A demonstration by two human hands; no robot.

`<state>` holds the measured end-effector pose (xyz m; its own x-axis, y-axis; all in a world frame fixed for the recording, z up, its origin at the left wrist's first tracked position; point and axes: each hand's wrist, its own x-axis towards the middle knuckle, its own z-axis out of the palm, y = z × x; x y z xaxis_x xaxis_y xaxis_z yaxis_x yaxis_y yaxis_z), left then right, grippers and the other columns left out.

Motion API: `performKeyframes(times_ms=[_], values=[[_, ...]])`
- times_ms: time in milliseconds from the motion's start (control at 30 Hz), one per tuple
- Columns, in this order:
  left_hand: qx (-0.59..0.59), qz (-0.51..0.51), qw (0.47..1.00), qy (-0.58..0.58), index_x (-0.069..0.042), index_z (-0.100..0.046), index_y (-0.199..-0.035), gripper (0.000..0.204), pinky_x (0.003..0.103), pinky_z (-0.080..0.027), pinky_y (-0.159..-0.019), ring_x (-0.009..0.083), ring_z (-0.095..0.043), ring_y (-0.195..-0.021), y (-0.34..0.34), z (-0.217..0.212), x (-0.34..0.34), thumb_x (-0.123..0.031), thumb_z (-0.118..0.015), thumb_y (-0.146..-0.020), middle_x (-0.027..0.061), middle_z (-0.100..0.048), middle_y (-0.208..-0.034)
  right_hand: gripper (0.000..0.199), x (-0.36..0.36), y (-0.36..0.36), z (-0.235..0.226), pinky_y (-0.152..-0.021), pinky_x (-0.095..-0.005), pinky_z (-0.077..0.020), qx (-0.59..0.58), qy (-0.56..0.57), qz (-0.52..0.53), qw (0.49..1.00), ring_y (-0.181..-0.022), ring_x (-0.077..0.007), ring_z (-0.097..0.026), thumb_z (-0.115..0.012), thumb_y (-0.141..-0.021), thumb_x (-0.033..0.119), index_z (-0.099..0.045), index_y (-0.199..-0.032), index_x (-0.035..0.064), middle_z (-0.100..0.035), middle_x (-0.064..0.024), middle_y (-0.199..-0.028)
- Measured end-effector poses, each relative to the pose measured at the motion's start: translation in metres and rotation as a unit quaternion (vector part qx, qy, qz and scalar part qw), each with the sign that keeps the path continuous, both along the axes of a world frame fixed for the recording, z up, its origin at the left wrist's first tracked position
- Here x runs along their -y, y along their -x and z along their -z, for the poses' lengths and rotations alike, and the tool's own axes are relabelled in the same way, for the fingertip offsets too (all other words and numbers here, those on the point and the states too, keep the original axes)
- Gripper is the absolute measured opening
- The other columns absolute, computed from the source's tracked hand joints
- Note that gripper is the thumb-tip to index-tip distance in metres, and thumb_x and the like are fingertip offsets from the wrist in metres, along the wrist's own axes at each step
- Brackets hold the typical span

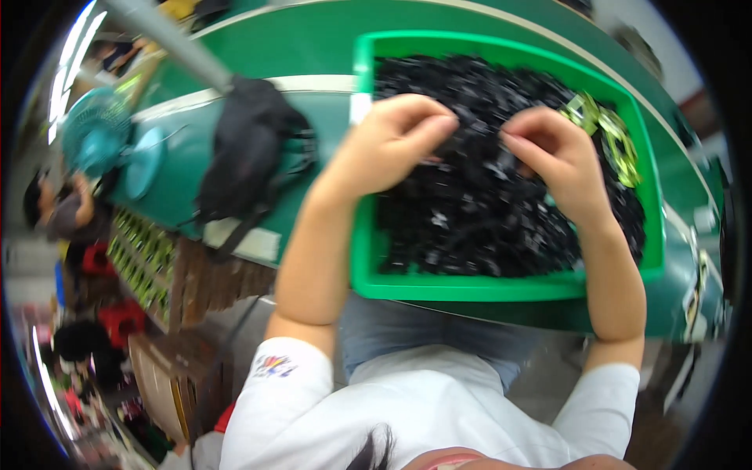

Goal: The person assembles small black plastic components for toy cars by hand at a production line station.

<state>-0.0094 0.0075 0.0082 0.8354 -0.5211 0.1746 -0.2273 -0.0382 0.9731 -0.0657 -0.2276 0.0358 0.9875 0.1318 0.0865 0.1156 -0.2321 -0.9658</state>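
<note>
Many small black pieces [454, 227], some with shiny spots, fill a shallow bright-green tray [470, 290]. Over the tray's left part is my left hand [392, 141], its thumb and forefinger pinched together. My right hand [560, 157] is above the right half, fingers curled in a pinch pointing toward the left one. A gap separates the two hands. Blur hides what, if anything, sits in either pinch. Shiny yellow-green pieces [615, 145] lie on the black ones at the tray's right side, behind my right hand.
A black bag [254, 149] lies on the green table [329, 110] left of the tray. Beyond it stands a teal fan [98, 133]. A grey pole [172, 43] rises at the far left. Cardboard boxes [168, 384] are at lower left. Another person [66, 207] sits farther left.
</note>
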Motion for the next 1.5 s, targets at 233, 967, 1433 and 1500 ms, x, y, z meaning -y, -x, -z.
performKeyframes(times_ms=[233, 967, 1433, 1500], values=[[-0.003, 0.04, 0.999, 0.022, -0.002, -0.066, -0.113, 0.022, 0.02, -0.05, -0.073, 0.0051, -0.061, -0.081, -0.004, 0.009, 0.007, -0.007, -0.067, -0.092, 0.0002, -0.067, -0.092, 0.017, 0.019, -0.005, 0.015, -0.079, -0.0251, -0.0545, -0.002, -0.098, -0.024, 0.995, -0.092, -0.0102, -0.064, -0.065, -0.09, 0.004, -0.066, -0.107, 0.0009, -0.067, -0.0048, -0.101], [0.093, 0.014, 0.995, 0.015, -0.002, -0.066, -0.112, 0.027, 0.022, -0.052, -0.077, 0.009, -0.062, -0.086, -0.008, 0.013, 0.008, 0.003, -0.066, -0.085, 0.0032, -0.065, -0.092, 0.023, 0.021, -0.009, 0.02, -0.085, -0.0265, -0.0546, 0.003, -0.095, -0.044, 0.994, -0.093, -0.0123, -0.066, -0.063, -0.086, -0.002, -0.064, -0.109, -0.0009, -0.067, -0.0067, -0.104], [0.239, 0.115, 0.934, -0.237, -0.005, -0.067, -0.093, 0.024, 0.033, -0.047, -0.091, 0.0258, -0.058, -0.103, 0.0, 0.009, 0.007, -0.001, -0.077, -0.071, 0.008, -0.056, -0.109, 0.021, 0.029, -0.01, 0.02, -0.083, -0.0255, -0.0529, 0.02, -0.032, -0.041, 0.998, -0.095, -0.0103, -0.063, -0.061, -0.089, 0.0, -0.063, -0.11, 0.0024, -0.067, -0.0054, -0.11], [0.261, 0.109, 0.937, -0.204, -0.003, -0.067, -0.086, 0.016, 0.035, -0.05, -0.083, 0.0275, -0.061, -0.094, -0.002, 0.012, 0.007, -0.001, -0.074, -0.071, 0.0085, -0.058, -0.103, 0.021, 0.028, -0.011, 0.02, -0.084, -0.0255, -0.0529, 0.021, -0.03, -0.042, 0.998, -0.095, -0.0103, -0.063, -0.061, -0.089, 0.0, -0.063, -0.11, 0.0024, -0.067, -0.0053, -0.11]])
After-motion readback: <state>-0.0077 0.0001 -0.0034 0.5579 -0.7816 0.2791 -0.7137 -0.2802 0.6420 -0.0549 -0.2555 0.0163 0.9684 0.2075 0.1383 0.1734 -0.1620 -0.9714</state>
